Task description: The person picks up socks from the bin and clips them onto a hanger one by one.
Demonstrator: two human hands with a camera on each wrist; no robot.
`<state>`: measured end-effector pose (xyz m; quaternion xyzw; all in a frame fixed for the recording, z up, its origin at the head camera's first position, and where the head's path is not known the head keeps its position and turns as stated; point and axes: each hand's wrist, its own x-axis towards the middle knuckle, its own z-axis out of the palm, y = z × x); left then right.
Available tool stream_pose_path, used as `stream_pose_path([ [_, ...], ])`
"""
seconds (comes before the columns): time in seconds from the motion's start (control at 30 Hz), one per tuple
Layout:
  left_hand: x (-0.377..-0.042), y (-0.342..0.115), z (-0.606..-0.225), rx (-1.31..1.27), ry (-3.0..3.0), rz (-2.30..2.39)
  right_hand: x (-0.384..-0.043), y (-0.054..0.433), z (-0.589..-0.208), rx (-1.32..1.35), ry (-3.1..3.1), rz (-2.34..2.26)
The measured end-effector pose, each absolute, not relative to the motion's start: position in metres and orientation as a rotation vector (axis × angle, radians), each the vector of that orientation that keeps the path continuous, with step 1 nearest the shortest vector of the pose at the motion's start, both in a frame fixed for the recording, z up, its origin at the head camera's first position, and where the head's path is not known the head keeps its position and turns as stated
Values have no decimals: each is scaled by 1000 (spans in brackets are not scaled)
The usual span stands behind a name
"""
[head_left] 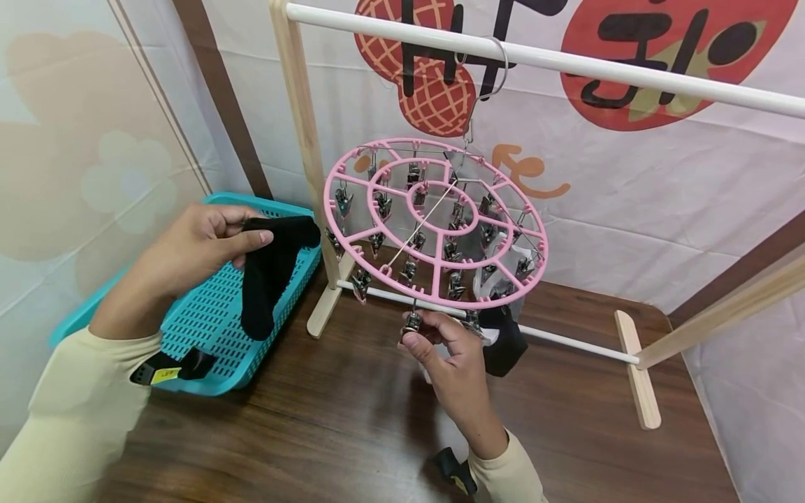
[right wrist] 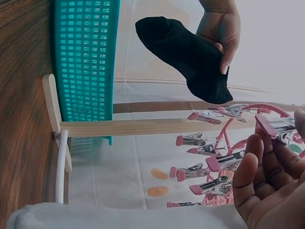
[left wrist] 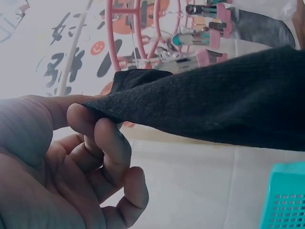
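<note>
My left hand [head_left: 204,244] pinches a black sock [head_left: 270,279] by its edge between thumb and fingers, and the sock hangs down over the basket's rim. In the right wrist view the same sock [right wrist: 186,57] dangles at full length. At the front rim of a round pink clip hanger [head_left: 437,279], my right hand [head_left: 455,363] holds a metal clip [head_left: 411,322] between thumb and fingers. That clip [right wrist: 276,126] has pink tips in the right wrist view. Many more clips dangle from the hanger's rings. A dark sock [head_left: 503,342] and a whitish piece [head_left: 503,269] hang at its right side.
A turquoise basket [head_left: 235,370] stands on the wooden table [head_left: 352,433] at left. The hanger hooks onto a white rail [head_left: 566,63] on a wooden stand, whose foot [head_left: 638,370] lies at right. A printed cloth backdrop [head_left: 629,209] is behind.
</note>
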<state>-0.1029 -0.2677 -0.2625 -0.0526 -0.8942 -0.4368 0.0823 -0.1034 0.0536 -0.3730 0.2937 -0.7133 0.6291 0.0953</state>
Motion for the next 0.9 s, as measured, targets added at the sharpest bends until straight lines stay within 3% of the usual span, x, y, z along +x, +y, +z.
stream_pose_path([
  [0.47, -88, -254, -267, -361, -2738, -1284, -103, 55, -371, 852, -2084, 1934],
  [0.9, -82, -226, -279, -387, -2802, -1357, -103, 56, -370, 811, -2081, 1927],
])
